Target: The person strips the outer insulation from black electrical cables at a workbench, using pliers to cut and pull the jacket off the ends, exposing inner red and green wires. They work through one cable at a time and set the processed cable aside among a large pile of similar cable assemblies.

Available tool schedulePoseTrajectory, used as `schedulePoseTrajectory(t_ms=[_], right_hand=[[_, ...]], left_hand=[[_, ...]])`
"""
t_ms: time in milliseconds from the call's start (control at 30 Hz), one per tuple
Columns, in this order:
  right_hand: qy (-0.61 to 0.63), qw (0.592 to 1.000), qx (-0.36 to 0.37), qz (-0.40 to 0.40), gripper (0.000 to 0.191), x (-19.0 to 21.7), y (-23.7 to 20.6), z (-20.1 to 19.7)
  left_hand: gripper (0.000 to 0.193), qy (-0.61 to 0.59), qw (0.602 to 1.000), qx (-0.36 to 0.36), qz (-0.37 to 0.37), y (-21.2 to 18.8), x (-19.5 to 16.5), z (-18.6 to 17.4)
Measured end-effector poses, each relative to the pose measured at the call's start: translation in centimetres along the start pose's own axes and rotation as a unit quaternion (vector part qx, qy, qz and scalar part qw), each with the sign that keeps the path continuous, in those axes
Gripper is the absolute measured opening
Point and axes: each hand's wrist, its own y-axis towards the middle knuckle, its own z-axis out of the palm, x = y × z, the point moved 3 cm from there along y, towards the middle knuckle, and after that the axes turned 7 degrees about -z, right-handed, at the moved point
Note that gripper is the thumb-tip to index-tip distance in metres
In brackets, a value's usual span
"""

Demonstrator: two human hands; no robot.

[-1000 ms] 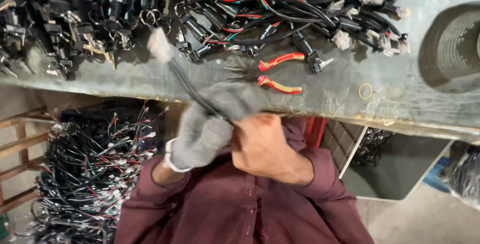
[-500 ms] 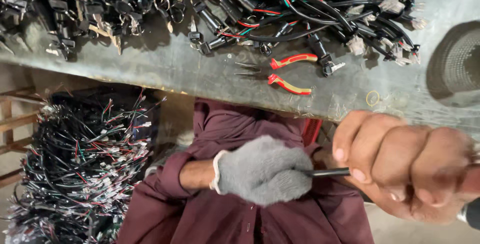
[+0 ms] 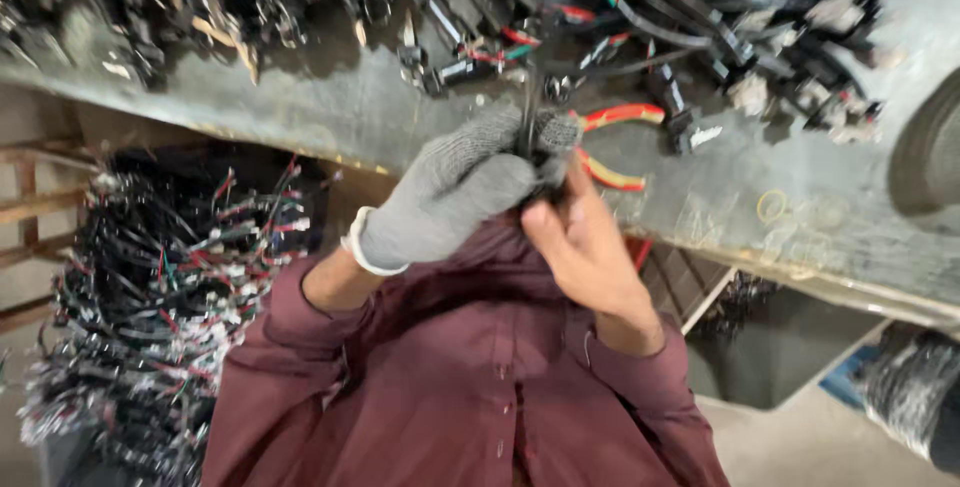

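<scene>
mid-step on a black cable [image 3: 527, 112], held upright over the counter [image 3: 330, 107] edge: gloved left hand [image 3: 455, 192] fisted around it, bare right hand [image 3: 585, 247] pinching just below. pliers [image 3: 610, 147] lying behind. likely needed next: firm, steady grip while working the cable end.

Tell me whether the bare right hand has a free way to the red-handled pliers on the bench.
Probably yes. The right hand is just beside the red-handled pliers, which lie uncovered on the bench. But it pinches the black cable together with the gloved left hand, so it must release first.
</scene>
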Motion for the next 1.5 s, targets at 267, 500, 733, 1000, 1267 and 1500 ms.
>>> schedulePoseTrajectory(t_ms=[267,500,733,1000,1267,1500], right_hand=[[-0.101,0.986,-0.013,-0.132,0.049,-3.8,-1.3,-3.6],[-0.234,0.939,0.005,-0.253,0.045,-2.2,-0.6,-3.0],[-0.278,0.934,-0.014,-0.224,0.042,-2.7,-2.0,-3.0],[-0.132,0.974,-0.076,-0.165,0.045,-3.4,-1.5,-2.6],[0.053,0.997,-0.021,-0.046,0.050,-5.1,-1.5,-3.9],[-0.080,0.991,-0.006,-0.107,0.044,-3.5,-1.8,-2.5]], left_hand=[[0.031,0.047,0.983,-0.159,0.074,-0.7,1.9,1.5],[0.037,0.471,0.864,-0.166,0.065,-0.8,-0.9,1.4],[0.053,0.357,0.924,-0.128,0.044,0.9,-2.4,1.4],[0.052,0.526,0.816,-0.086,0.224,-0.9,-0.5,1.9],[0.074,0.442,0.870,-0.126,0.180,-0.1,-2.3,1.8],[0.051,0.391,0.903,0.072,0.160,0.9,-1.1,1.0]])
